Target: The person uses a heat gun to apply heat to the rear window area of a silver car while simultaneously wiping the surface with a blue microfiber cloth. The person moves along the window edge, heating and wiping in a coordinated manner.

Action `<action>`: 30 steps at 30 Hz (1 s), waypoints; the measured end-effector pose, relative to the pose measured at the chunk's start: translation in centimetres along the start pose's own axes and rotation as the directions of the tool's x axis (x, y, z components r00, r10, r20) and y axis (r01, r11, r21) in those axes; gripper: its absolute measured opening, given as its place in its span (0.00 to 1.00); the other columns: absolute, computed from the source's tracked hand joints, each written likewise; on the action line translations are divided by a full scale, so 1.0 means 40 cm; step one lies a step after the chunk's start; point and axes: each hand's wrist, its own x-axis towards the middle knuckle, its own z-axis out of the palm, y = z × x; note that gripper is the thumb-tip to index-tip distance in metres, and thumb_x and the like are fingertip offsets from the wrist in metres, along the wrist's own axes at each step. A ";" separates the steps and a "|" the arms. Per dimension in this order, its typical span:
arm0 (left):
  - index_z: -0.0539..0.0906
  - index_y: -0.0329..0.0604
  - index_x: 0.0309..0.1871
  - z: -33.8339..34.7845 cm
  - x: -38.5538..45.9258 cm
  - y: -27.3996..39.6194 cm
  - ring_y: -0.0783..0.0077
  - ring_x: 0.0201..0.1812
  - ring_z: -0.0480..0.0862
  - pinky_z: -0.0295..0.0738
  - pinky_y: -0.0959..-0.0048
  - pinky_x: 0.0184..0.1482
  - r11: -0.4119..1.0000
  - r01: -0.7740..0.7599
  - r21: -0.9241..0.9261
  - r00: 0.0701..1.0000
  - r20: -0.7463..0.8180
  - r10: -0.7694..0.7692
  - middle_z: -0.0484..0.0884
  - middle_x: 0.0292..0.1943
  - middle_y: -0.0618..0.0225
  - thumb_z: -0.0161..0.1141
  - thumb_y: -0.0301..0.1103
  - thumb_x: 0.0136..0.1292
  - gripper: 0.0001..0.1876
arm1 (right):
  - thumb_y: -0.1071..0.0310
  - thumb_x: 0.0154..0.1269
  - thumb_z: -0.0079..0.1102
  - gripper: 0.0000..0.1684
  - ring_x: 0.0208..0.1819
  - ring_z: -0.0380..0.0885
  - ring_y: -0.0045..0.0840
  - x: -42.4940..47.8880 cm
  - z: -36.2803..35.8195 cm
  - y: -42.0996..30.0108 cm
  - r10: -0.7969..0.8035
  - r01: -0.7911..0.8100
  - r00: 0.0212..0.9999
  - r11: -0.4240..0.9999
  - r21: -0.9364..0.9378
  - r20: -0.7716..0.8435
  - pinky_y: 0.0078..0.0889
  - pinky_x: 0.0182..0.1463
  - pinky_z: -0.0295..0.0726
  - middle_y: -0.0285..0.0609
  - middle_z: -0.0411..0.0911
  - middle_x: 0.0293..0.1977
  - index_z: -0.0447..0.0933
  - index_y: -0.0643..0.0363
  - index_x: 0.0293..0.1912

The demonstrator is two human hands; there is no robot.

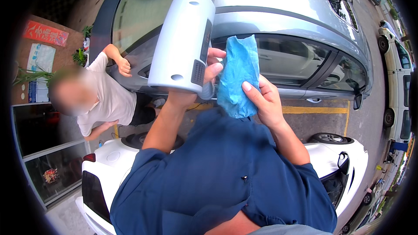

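A white cylindrical handheld device (183, 42) with a dark ribbed end stands large in front of me, left of centre. My left hand (214, 65) is behind its right side, curled about it; the body hides the palm and part of the handle. A crumpled blue cloth (236, 78) is pinched in my right hand (266, 99), its thumb on the cloth's face. The cloth's left edge lies close to my left fingertips; whether they touch is unclear. Beyond both hands is the side of a silver-grey car (294, 23) with dark side windows.
A person (111, 104) in a light shirt stands at the left beside the silver-grey car, one forearm against it. A white car (111, 166) is behind me. Potted plants (80, 57) and a glass-fronted frame (52, 156) are at the left. More vehicles (396, 71) line the right.
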 end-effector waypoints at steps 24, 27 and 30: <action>0.74 0.40 0.55 0.029 0.008 -0.023 0.75 0.48 0.80 0.78 0.75 0.51 0.993 0.090 -0.082 0.992 0.094 -0.082 0.77 0.49 0.65 0.68 0.17 0.54 0.25 | 0.66 0.72 0.54 0.21 0.59 0.70 0.23 -0.007 0.019 0.035 -0.454 0.444 0.889 0.833 -0.329 0.050 0.29 0.62 0.67 0.43 0.71 0.57 0.71 0.65 0.60; 0.75 0.38 0.52 0.078 0.007 0.002 0.79 0.42 0.80 0.80 0.79 0.44 0.934 0.082 -0.347 0.995 0.082 -0.056 0.78 0.43 0.68 0.72 0.22 0.55 0.23 | 0.69 0.71 0.54 0.21 0.60 0.68 0.25 0.004 0.024 0.031 -0.578 0.520 0.815 0.697 -0.494 0.041 0.30 0.64 0.65 0.45 0.69 0.59 0.71 0.66 0.60; 0.76 0.37 0.51 0.068 0.003 -0.036 0.80 0.41 0.81 0.80 0.81 0.42 0.946 0.022 -0.323 0.996 0.086 0.006 0.78 0.42 0.67 0.70 0.24 0.57 0.20 | 0.71 0.70 0.55 0.21 0.60 0.68 0.26 -0.004 0.048 0.045 -0.413 0.403 0.909 0.906 -0.129 -0.065 0.30 0.65 0.64 0.46 0.69 0.60 0.70 0.68 0.60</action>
